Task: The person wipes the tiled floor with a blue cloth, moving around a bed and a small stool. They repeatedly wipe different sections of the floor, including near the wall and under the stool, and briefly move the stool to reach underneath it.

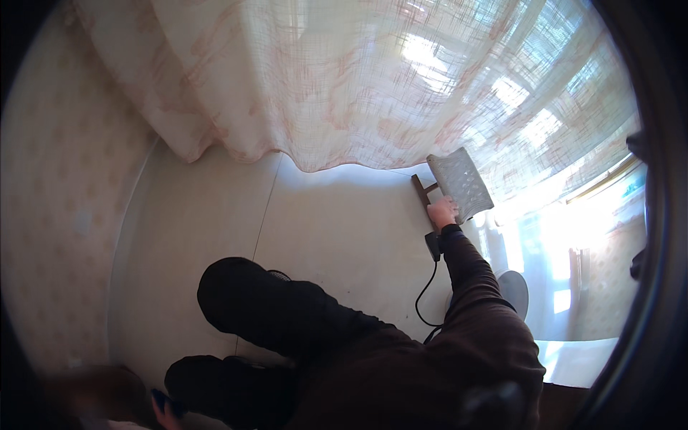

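The right arm is stretched far right, its hand (442,212) clenched around a grey basket (460,184) by the curtain (344,93); the left hand is unseen.

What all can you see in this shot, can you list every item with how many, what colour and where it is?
curtain: one, sheer cream with pinkish pattern, hanging across the top
stool: one, grey woven seat on dark wooden frame, tipped at right centre below the curtain
cable: one, black, with a black block near the wrist, trailing on the floor
floor: pale tiles, centre
wall: cream patterned, left
round grey base: one, right, partly hidden by the arm
legs: dark trousers, lower centre
right hand: fingers on the stool's edge, dark sleeve
left hand: not clearly visible
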A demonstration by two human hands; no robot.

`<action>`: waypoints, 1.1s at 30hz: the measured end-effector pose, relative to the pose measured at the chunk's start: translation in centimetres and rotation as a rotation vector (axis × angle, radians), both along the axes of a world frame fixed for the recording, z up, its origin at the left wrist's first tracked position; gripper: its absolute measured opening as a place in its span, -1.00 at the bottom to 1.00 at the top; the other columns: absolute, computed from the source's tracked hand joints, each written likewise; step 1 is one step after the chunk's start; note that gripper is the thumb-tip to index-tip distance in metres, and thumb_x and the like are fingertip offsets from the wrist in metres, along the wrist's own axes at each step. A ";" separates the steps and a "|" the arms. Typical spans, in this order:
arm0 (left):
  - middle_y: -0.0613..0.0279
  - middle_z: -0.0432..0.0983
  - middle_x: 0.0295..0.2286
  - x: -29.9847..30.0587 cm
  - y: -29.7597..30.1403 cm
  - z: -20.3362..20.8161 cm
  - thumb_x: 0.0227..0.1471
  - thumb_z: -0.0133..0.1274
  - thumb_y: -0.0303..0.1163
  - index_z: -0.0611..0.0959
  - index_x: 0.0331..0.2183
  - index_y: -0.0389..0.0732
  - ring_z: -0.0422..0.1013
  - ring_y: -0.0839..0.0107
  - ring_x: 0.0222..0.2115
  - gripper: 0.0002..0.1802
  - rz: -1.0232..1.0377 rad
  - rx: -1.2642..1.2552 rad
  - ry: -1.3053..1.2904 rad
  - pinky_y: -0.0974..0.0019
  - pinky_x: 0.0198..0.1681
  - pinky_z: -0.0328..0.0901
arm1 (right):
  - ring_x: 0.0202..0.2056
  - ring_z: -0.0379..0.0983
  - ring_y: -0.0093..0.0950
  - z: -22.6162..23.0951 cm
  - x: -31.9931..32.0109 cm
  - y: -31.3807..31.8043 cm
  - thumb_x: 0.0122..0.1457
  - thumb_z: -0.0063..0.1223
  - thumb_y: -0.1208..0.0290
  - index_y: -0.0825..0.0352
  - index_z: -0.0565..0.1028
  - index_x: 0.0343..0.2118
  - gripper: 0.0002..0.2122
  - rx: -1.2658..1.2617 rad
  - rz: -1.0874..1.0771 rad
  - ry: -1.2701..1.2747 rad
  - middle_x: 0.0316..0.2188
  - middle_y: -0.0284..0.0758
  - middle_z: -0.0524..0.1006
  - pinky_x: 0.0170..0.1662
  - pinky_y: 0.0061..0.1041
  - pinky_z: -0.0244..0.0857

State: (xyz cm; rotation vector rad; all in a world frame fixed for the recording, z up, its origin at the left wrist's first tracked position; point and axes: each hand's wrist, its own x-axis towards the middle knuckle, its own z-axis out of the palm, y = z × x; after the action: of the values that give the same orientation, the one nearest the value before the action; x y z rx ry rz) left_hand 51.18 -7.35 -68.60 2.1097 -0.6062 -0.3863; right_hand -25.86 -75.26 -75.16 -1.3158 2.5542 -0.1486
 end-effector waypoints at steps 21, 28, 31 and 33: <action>-0.03 0.24 0.14 -9.3 -3.1 9.9 0.15 -0.03 -0.34 0.23 0.23 -0.16 0.23 -0.02 0.08 -0.37 0.416 0.258 0.242 -0.09 0.01 0.22 | -0.03 0.36 -0.22 -2.6 -5.5 1.7 0.10 -0.02 0.50 0.31 0.40 -0.11 -0.74 -0.016 -0.016 0.420 -0.09 -0.13 0.41 -0.06 -0.27 0.35; -0.01 0.35 0.06 -10.3 -9.0 9.5 0.11 0.00 -0.32 0.32 0.20 -0.11 0.33 0.01 -0.04 -0.39 0.404 0.140 0.296 -0.09 -0.11 0.29 | 0.03 0.22 0.04 -2.8 -3.9 2.9 -0.11 0.07 0.51 0.34 0.38 -0.12 -0.60 -0.069 -0.044 0.147 -0.11 0.08 0.38 0.11 -0.11 0.12; -0.03 0.38 0.03 -10.6 -11.6 10.7 0.10 0.00 -0.33 0.33 0.19 -0.13 0.35 0.02 -0.06 -0.39 0.396 0.167 0.300 -0.08 -0.14 0.31 | -0.03 0.21 0.06 -3.9 -3.4 4.9 -0.18 0.09 0.52 0.35 0.29 -0.10 -0.52 -0.155 -0.003 0.060 -0.18 0.06 0.35 0.06 -0.07 0.13; -0.04 0.38 0.02 -10.8 -12.2 10.8 0.10 -0.01 -0.33 0.32 0.20 -0.12 0.36 0.02 -0.07 -0.39 0.372 0.179 0.301 -0.08 -0.14 0.31 | -0.12 0.22 0.05 -4.4 -3.5 6.5 -0.23 0.09 0.53 0.37 0.28 -0.15 -0.53 -0.289 0.143 0.035 -0.25 0.02 0.33 -0.01 -0.05 0.13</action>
State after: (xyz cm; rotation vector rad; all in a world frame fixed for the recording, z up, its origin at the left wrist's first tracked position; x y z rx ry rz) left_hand 40.34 -19.55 -57.75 2.2169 -0.0009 -0.5462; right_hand -29.34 -68.77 -79.56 -1.6104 2.5266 -0.4854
